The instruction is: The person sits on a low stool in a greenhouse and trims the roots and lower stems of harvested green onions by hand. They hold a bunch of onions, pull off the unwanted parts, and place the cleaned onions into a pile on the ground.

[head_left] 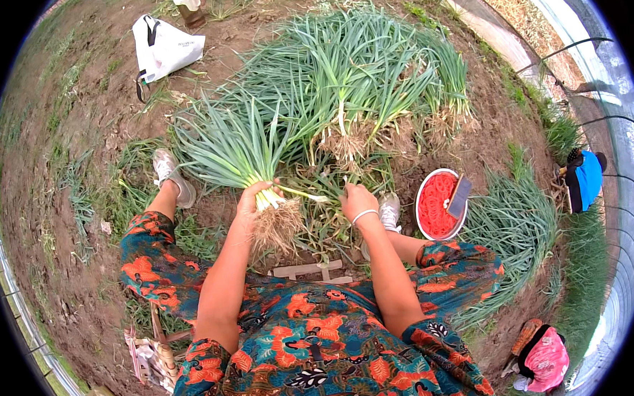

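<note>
My left hand is closed around the white stalks of a bunch of green onions. Their leaves fan out away from me, and the tangled brown roots hang on the near side of the hand. One single stalk sticks out of the bunch to the right, its white end close to my right hand. The right fingers are curled together in a pinch, and what is between them is too small to make out. Beyond both hands lies a big heap of green onions, roots toward me.
At right stands a white bowl of red ties, a phone leaning on its rim. More onion leaves lie beyond it. A white bag rests far left. Two people crouch at the right edge. Wooden slats lie between my legs.
</note>
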Motion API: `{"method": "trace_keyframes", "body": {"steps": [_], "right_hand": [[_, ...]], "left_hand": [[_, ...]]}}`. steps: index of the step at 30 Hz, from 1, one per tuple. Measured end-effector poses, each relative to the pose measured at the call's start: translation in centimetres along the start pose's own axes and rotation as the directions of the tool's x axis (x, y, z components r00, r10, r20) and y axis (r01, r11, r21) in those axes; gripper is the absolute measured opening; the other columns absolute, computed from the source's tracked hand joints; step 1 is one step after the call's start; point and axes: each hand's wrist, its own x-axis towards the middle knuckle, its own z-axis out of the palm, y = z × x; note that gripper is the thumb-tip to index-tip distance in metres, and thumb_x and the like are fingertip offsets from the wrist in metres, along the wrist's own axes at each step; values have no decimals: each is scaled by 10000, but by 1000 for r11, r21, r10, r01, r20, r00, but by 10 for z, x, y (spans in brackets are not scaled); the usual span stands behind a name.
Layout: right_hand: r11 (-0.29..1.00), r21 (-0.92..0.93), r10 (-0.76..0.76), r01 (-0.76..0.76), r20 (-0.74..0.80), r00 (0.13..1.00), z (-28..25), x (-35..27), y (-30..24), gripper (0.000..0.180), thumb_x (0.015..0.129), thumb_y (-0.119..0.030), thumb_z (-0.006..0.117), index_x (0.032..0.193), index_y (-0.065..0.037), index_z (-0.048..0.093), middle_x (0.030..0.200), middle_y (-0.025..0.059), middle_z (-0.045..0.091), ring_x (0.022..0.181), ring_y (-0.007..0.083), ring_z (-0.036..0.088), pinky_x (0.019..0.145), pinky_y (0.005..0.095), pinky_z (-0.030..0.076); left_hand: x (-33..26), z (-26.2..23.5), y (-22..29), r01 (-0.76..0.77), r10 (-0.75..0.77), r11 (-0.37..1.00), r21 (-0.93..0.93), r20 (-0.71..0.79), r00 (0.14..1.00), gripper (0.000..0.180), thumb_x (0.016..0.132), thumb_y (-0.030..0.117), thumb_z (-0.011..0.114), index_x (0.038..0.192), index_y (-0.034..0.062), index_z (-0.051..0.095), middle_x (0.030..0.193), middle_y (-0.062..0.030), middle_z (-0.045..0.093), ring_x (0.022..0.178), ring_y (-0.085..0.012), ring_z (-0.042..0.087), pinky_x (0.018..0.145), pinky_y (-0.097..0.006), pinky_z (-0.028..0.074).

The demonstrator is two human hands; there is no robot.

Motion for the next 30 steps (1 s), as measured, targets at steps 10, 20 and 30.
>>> {"method": "trace_keyframes", "body": {"steps": [10, 20, 30], "right_hand": [[878, 233, -376, 419, -208, 903, 30, -21, -45, 236, 887, -252, 522, 898, -23, 580, 1025, 145, 554, 960, 323, 520, 807, 414, 415], [861, 57, -507, 505, 175, 844, 20, -22, -84, 273, 826, -208, 524, 1048, -49, 538, 751, 156, 631, 696, 344, 617, 633, 439, 499], [968, 227, -77, 111, -155, 985, 57, 20, -9, 334, 857, -362, 552, 871, -33, 609, 783, 194, 622, 744, 385, 590, 691, 450, 465]], "left_hand": [[-5, -3, -5, -27, 30, 993, -114, 28, 999, 370, 763, 20, 556, 1104, -102, 483, 925, -199, 635, 711, -249, 634, 643, -354, 568], [-15, -7, -20, 102, -102, 995, 5, -46, 994, 315, 769, 31, 542, 1069, -59, 508, 1042, -190, 593, 826, -248, 621, 697, -379, 565], [-18, 11, 6, 9, 4, 989, -147, 87, 996, 223, 786, 42, 552, 971, -49, 468, 740, -83, 526, 675, -194, 539, 711, -337, 492]]}}
